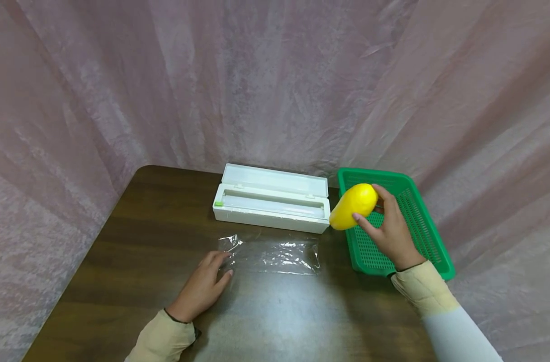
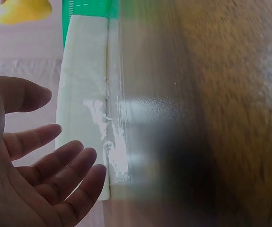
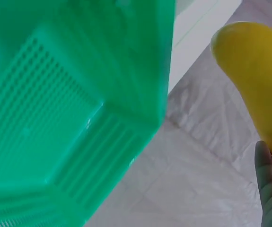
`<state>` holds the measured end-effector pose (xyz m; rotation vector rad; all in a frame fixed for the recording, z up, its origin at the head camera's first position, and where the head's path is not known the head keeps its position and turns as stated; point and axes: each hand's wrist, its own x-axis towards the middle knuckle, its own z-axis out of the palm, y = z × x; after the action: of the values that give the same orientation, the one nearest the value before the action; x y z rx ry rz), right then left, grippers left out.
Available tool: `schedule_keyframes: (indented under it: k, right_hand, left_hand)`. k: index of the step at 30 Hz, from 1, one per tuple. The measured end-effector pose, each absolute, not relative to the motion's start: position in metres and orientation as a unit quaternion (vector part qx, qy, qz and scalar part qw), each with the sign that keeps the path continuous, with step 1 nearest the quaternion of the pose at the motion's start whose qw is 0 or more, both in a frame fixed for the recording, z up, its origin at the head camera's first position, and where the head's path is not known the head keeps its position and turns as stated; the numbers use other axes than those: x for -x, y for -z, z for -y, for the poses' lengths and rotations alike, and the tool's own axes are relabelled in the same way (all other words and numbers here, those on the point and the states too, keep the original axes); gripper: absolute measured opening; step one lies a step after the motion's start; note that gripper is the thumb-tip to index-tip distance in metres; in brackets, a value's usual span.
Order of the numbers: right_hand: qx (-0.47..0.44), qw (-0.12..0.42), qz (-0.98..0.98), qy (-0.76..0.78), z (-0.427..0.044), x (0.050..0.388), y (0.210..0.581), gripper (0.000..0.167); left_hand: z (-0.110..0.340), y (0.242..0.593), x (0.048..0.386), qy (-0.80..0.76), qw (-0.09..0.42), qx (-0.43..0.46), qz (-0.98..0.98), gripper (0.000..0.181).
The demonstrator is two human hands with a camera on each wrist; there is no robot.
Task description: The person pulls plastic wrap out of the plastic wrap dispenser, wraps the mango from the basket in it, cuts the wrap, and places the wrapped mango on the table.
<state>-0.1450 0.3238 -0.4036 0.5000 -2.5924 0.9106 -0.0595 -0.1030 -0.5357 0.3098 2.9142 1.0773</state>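
A yellow mango (image 1: 354, 207) is held by my right hand (image 1: 392, 229) above the left side of a green basket (image 1: 431, 236); thumb and fingers pinch its thicker end. In the right wrist view the mango (image 3: 258, 75) shows at the right edge, with part of the hand below it. My left hand (image 1: 200, 286) is at the left end of a sheet of clear plastic wrap (image 1: 275, 255) on the table. Its fingers look loosely spread in the left wrist view, holding nothing. Behind the wrap stands a white wrap dispenser (image 1: 270, 218) with its lid raised.
The brown wooden table (image 1: 134, 241) has its far edge against a pink curtain (image 1: 275, 85). The basket, with perforated sides, stands to the right of the dispenser. A small green piece (image 1: 218, 203) sits at the dispenser's left end.
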Motion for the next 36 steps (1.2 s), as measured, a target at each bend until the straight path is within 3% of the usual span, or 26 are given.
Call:
schedule_keyframes:
  k: [20,36]
  right_hand:
    - [-0.162,0.127,0.878,-0.431,-0.257,0.137,0.434,0.082]
    - [-0.123,0.081,0.838,-0.525,-0.224,0.117,0.48,0.074]
  left_hand:
    - [0.084,0.528,0.067,-0.361,-0.009,-0.133,-0.923,0.051]
    - [0.058,0.529,0.071,-0.385,-0.014,-0.166,-0.908,0.059]
